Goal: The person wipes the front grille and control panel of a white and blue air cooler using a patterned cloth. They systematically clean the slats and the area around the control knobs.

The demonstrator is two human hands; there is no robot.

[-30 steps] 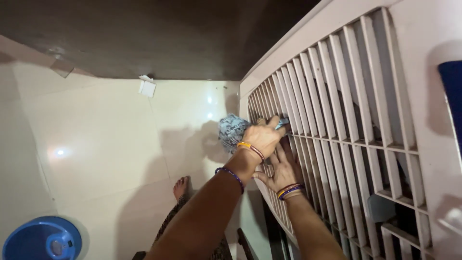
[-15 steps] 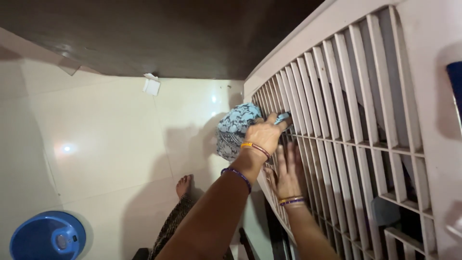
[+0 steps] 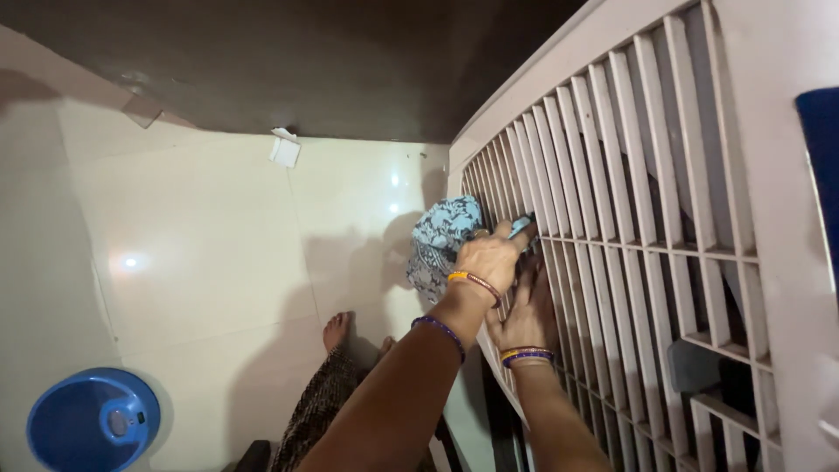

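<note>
Blue patterned cloth, bunched up, pressed against the white slatted grille, one corner seemingly tucked between slats.

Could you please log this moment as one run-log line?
left hand: grips blue cloth against grille | right hand: flat on grille

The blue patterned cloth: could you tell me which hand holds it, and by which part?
The left hand grips the cloth at one end, against the grille; the rest hangs bunched.
</note>
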